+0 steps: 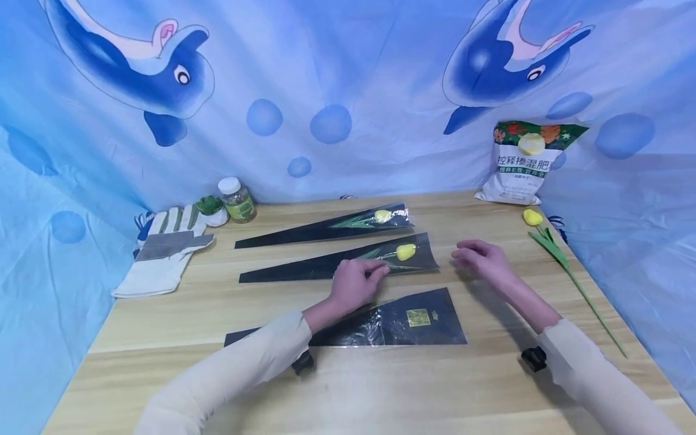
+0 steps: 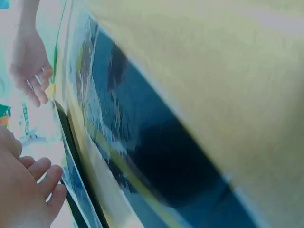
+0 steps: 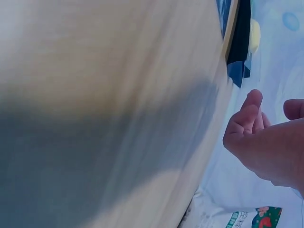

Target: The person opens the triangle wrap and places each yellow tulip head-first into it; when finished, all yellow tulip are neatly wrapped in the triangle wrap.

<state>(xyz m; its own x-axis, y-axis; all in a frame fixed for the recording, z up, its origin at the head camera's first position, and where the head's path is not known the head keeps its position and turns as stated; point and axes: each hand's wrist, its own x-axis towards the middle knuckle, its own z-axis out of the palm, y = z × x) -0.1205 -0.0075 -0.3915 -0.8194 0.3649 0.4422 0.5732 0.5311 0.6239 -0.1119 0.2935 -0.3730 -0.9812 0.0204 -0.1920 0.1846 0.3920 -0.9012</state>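
My left hand (image 1: pixel 356 281) is at the middle black flower sleeve (image 1: pixel 293 270), thumb and forefinger pinching its near edge. Inside that sleeve lies a yellow tulip (image 1: pixel 405 252), its bloom toward the wide right end. Right of this end, my right hand (image 1: pixel 481 260) hovers with fingers loosely bent and nothing in them; the right wrist view shows the same hand (image 3: pixel 261 137) above the table. Behind is another sleeve (image 1: pixel 304 234) with a yellow tulip (image 1: pixel 382 215). A third sleeve (image 1: pixel 380 326), bearing a gold square label, lies in front, partly hidden by my left arm.
A loose yellow tulip (image 1: pixel 565 266) lies along the table's right side. A fertilizer bag (image 1: pixel 519 166) stands at the back right. White and grey gloves (image 1: pixel 163 260), a small potted plant (image 1: pixel 212 211) and a white-lidded jar (image 1: pixel 239 202) are at the back left.
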